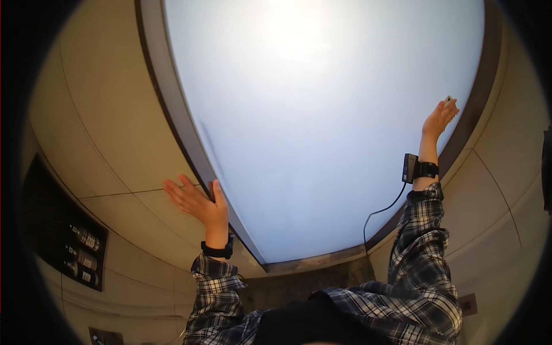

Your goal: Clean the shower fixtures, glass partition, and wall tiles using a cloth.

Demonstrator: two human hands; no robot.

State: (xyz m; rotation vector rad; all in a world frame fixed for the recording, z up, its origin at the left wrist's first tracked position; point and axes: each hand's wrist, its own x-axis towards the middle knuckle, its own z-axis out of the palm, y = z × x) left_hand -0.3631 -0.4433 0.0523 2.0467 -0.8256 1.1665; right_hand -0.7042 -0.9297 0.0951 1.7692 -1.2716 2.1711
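Note:
A large frosted, brightly lit glass pane [302, 142] fills the view in front of me. My left hand [198, 202] is raised near the left side of its frame [189, 112], fingers spread and nothing in them. It appears over the frame and the tiled wall; whether it touches either I cannot tell. Up at the pane's right edge, my right hand [437, 116] holds a small pale object [449, 101], mostly covered by the fingers and too small to identify. Both wrists wear black straps; a black boxy device [410, 168] with a cable sits on the right one.
Beige wall tiles [112, 125] flank the pane on both sides. At the left, a dark recessed niche [47, 211] holds several bottles [85, 237]. A black cable [366, 222] hangs from the right wrist device. A small brown plate [468, 304] is on the right wall.

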